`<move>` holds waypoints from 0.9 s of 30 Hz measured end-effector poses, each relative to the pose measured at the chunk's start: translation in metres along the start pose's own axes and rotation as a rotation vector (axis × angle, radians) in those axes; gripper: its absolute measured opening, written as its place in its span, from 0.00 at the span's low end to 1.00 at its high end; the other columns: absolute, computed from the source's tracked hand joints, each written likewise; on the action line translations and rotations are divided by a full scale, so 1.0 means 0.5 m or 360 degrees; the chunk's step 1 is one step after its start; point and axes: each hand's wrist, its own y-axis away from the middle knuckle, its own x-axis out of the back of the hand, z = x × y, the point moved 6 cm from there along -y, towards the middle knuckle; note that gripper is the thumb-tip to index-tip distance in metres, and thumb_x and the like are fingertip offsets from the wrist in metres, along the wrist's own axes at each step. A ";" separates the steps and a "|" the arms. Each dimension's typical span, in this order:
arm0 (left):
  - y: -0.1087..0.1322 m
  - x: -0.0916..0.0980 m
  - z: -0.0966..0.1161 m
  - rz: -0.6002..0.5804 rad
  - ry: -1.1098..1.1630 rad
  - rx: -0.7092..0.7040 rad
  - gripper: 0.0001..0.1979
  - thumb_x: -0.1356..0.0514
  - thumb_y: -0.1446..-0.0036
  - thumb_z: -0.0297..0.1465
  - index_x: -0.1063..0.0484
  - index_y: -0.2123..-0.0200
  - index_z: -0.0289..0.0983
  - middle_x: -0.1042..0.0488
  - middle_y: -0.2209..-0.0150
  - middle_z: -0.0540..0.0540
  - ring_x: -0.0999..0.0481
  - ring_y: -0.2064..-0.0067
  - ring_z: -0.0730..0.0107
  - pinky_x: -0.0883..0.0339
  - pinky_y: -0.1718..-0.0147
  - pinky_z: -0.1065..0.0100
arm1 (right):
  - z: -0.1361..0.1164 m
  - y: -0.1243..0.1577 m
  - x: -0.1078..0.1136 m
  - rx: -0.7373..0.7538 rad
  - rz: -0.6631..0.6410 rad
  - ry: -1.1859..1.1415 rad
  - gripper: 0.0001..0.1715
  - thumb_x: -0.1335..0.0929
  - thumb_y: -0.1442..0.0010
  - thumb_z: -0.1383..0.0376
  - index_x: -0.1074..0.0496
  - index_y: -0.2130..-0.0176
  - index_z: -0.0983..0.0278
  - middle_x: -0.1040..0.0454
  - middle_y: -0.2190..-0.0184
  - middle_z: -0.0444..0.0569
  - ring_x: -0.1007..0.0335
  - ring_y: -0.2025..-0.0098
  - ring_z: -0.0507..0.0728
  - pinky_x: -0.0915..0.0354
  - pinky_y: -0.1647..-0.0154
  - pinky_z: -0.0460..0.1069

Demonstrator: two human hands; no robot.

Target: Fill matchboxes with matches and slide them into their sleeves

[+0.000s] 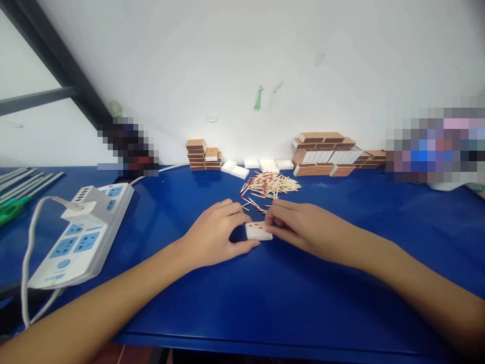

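A small white matchbox tray (259, 232) lies on the blue table with a few red-tipped matches in it or over it. My left hand (217, 230) curves around its left end, thumb along the near side and index finger at the far side, gripping it. From the right, my right hand (293, 225) pinches matches (259, 225) just above the tray, their red heads pointing left. The fingertips partly cover the tray's right end. Just beyond both hands is a loose heap of matches (271, 184), with several strays on its near side.
Several white trays (268, 165) lie by the wall. Matchboxes are stacked at back left (196, 156) and back right (324, 154). A power strip (83, 235) with a white cable sits left, near green-handled rods (22, 197). The table's front edge (265, 346) runs below.
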 end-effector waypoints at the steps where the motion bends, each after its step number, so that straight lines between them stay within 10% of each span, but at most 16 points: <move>1: 0.000 0.000 0.001 -0.0001 0.0006 -0.0005 0.15 0.32 0.37 0.41 0.20 0.55 0.36 0.23 0.60 0.44 0.25 0.58 0.60 0.30 0.54 0.57 | -0.005 0.000 -0.003 0.0001 -0.0009 0.0003 0.13 0.37 0.24 0.58 0.28 0.58 0.61 0.22 0.59 0.49 0.27 0.66 0.56 0.39 0.67 0.50; 27: 0.005 0.004 0.008 0.0016 -0.0003 -0.0106 0.14 0.33 0.35 0.40 0.20 0.54 0.36 0.23 0.61 0.44 0.25 0.58 0.60 0.28 0.54 0.57 | -0.003 0.000 0.000 0.0033 0.0070 -0.0062 0.09 0.33 0.27 0.62 0.27 0.61 0.62 0.23 0.64 0.46 0.29 0.66 0.54 0.40 0.65 0.49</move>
